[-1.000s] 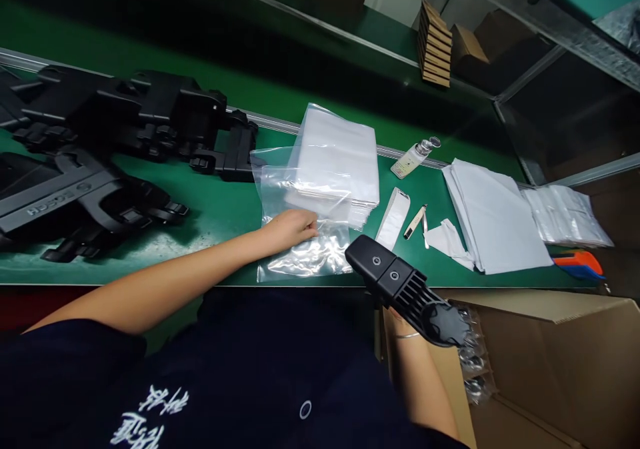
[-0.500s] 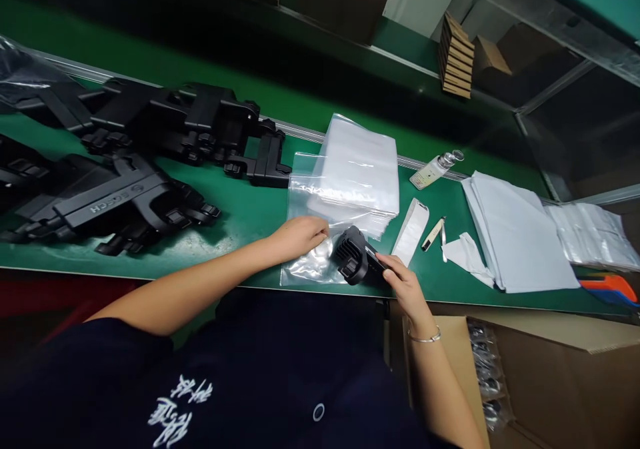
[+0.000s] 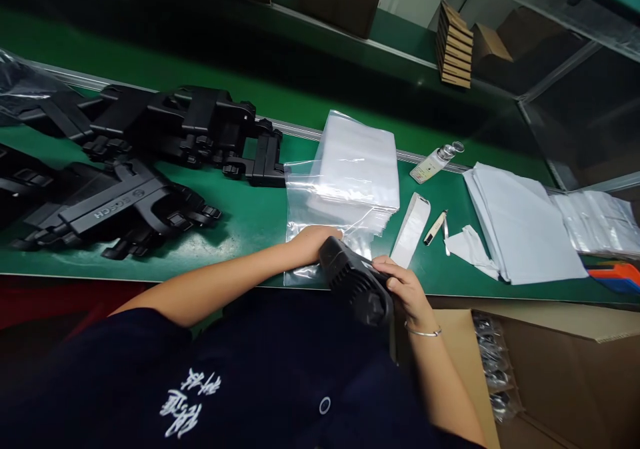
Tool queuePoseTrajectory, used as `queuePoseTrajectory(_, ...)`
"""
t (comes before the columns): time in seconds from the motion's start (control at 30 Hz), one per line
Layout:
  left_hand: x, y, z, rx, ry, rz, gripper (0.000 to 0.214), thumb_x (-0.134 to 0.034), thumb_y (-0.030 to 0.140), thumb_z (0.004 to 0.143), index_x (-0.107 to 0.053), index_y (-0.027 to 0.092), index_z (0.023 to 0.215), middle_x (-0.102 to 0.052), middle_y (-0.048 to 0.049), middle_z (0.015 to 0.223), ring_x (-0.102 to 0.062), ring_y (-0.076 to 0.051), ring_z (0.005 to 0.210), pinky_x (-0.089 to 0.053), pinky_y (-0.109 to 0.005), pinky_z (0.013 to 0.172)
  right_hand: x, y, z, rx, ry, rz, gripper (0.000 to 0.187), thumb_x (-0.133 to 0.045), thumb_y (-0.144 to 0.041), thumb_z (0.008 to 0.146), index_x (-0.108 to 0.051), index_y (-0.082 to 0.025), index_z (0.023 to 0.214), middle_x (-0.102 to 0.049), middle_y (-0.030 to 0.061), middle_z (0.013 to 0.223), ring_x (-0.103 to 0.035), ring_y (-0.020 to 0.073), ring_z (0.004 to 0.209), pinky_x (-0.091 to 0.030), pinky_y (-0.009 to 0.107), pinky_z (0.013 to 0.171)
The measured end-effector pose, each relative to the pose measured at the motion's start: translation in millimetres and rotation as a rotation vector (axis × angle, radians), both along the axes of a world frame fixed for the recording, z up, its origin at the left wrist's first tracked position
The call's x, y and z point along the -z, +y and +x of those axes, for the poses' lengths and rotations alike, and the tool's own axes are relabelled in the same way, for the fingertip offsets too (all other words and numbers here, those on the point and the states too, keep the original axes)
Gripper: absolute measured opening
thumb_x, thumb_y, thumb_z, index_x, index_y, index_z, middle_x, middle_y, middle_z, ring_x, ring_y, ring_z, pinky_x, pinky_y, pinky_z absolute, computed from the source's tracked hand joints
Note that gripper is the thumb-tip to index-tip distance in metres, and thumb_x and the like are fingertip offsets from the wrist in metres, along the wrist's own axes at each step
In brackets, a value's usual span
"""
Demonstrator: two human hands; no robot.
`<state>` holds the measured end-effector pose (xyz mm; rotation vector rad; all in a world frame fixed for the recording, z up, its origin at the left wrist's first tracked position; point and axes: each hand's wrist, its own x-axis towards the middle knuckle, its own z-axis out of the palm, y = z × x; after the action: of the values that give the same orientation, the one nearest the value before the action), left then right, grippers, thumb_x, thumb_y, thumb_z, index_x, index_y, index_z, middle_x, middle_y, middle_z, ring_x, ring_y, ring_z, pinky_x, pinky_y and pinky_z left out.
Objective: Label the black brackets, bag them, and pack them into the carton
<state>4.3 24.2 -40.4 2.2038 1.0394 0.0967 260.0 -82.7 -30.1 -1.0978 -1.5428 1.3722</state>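
Observation:
My right hand (image 3: 406,290) grips a black plastic part (image 3: 350,272) with a ribbed end, holding it tilted over the bench's front edge. My left hand (image 3: 316,244) is curled at the part's upper left end, its fingertips hidden behind the part. Whether it pinches the part or the plastic beneath does not show. Under my left hand lies a clear plastic bag (image 3: 300,217), overlapping a stack of clear bags (image 3: 357,162). Right of the stack are a roll of white labels (image 3: 411,229) and a cream-handled cutter (image 3: 435,228).
Black BOSCH-marked holders (image 3: 120,206) and more black frames (image 3: 165,119) crowd the left side. A small pump bottle (image 3: 434,164), a crumpled white cloth (image 3: 470,249) and white sheets (image 3: 525,229) lie to the right. Below the bench stands an open carton (image 3: 555,369) with bagged items.
The black part has turned and tilted, its ribbed end swinging down toward me while its other end comes against my left hand. My left hand has shifted slightly right.

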Motion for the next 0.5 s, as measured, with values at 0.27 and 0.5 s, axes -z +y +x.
queuePoseTrajectory(0.27, -20.4, 2, -19, 0.025, -0.159, -0.012, 0.026, -0.032, 0.027, 0.096, -0.055, 0.017, 0.090, -0.063, -0.0067, 0.091, -0.058, -0.020, 0.079, -0.044, -0.031, 0.071, 7.9, -1, 11, 0.156, -0.314, 0.039, 0.035, -0.058, -0.044, 0.095, -0.069, -0.031, 0.125, -0.064, 0.0079, 0.113, -0.060, 0.0233, 0.108, -0.047, 0.042, 0.099)
queuePoseTrajectory(0.5, -42.2, 3, -17, 0.163, -0.174, -0.014, 0.024, -0.036, 0.031, 0.097, -0.057, 0.018, 0.095, -0.064, -0.0046, 0.088, -0.059, -0.019, 0.080, -0.040, -0.028, 0.070, -11.6, -8, -9, 0.024, -0.528, 0.215, 0.033, -0.054, -0.038, 0.098, -0.067, -0.032, 0.127, -0.058, 0.0077, 0.115, -0.059, 0.0229, 0.111, -0.050, 0.040, 0.098)
